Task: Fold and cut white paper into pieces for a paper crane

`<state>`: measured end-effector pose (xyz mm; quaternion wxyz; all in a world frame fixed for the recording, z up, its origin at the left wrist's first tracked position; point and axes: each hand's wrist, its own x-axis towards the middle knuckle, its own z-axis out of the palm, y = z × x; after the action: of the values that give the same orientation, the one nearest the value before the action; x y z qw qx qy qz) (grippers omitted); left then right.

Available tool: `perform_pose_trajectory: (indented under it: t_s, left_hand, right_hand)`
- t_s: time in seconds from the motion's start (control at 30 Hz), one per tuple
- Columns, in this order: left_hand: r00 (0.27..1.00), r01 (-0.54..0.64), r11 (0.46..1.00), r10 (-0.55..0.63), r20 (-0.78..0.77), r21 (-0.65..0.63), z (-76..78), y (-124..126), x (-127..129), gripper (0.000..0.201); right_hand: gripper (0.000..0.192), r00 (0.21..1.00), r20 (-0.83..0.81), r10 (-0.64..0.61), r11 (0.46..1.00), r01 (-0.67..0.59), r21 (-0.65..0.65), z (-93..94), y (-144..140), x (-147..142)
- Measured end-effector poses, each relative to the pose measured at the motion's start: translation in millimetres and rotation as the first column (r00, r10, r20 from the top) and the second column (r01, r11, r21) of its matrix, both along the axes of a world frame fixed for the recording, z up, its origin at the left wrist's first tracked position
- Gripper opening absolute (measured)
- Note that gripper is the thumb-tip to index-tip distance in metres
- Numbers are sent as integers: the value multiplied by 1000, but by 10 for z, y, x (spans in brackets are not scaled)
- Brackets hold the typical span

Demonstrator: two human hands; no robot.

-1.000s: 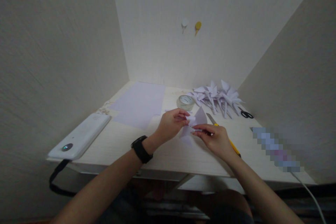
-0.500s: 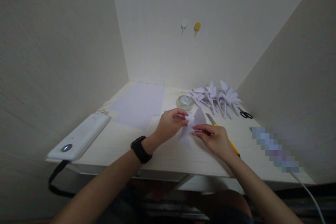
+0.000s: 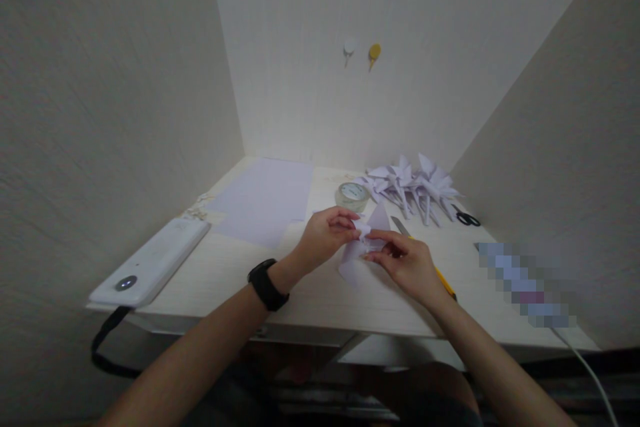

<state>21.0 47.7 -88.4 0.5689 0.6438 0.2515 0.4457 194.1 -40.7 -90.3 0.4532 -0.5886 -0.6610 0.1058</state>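
Above the front middle of the desk, both hands pinch a white paper pinwheel [image 3: 379,217] near its centre. My left hand [image 3: 329,235] holds it from the left, thumb and fingers closed on the paper. From the right, my right hand [image 3: 404,259] grips it with thumb and index finger. One pointed blade stands up behind the fingers, and another part hangs below them. Fingers partly hide the centre. A yellow utility knife [image 3: 447,283] lies partly under my right hand, its blade extended. Just behind the pinwheel is a roll of clear tape [image 3: 353,196].
Several finished-looking paper pinwheels [image 3: 413,183] are piled at the back right, beside black scissors [image 3: 469,219]. Sheets of white paper [image 3: 267,197] lie at the back left. A white device with a round button [image 3: 150,267] sits at the left edge. A blurred-out object [image 3: 523,283] with a cable is at right.
My right fingertips have shifted slightly left and up, closer to the left fingertips at the pinwheel's centre. The paper has turned a little. My left hand stays nearly still.
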Motion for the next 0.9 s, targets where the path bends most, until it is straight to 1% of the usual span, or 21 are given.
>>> perform_pose_trajectory:
  t_s: [0.07, 0.17, 0.27, 0.4, 0.5, 0.57, 0.63, 0.77, 0.9]
  left_hand:
    - [999, 34, 999, -33, 11, -39, -2, -6, 2, 28]
    - [998, 61, 995, -59, 21, -77, -2, -14, 3, 30]
    - [997, 67, 995, -65, 33, -75, -7, -13, 2, 30]
    - [998, 60, 998, -60, 11, 2, -32, 4, 8, 28]
    - [997, 48, 991, -39, -74, 121, -55, 13, 11, 28]
    - [990, 38, 976, -8, -142, 213, -61, 11, 6, 27]
    - [983, 40, 961, 11, -185, 273, -57, 3, -1, 26]
    - [979, 47, 955, 15, -204, 293, -34, -17, -12, 24]
    - [987, 40, 962, 3, -160, 268, -26, -24, -7, 23]
  right_hand:
    - [28, 999, -40, 3, 1000, -3, -7, 2, -3, -18]
    - [26, 996, -91, -23, 1000, 24, 10, 14, -7, -48]
    - [24, 991, -128, -41, 998, 46, 32, 28, -12, -68]
    - [25, 989, -140, -38, 998, 44, 42, 32, -22, -68]
    - [25, 989, -145, -36, 999, 41, 36, 22, -26, -57]
    - [23, 991, -135, -26, 999, 31, 40, 11, -26, -49]
    - [22, 993, -118, -7, 999, 13, 47, -1, -26, -42]
    - [21, 999, -54, -1, 999, 3, 52, -17, -31, -32]
    - [20, 1000, 8, 11, 996, -12, 90, -17, -46, -31]
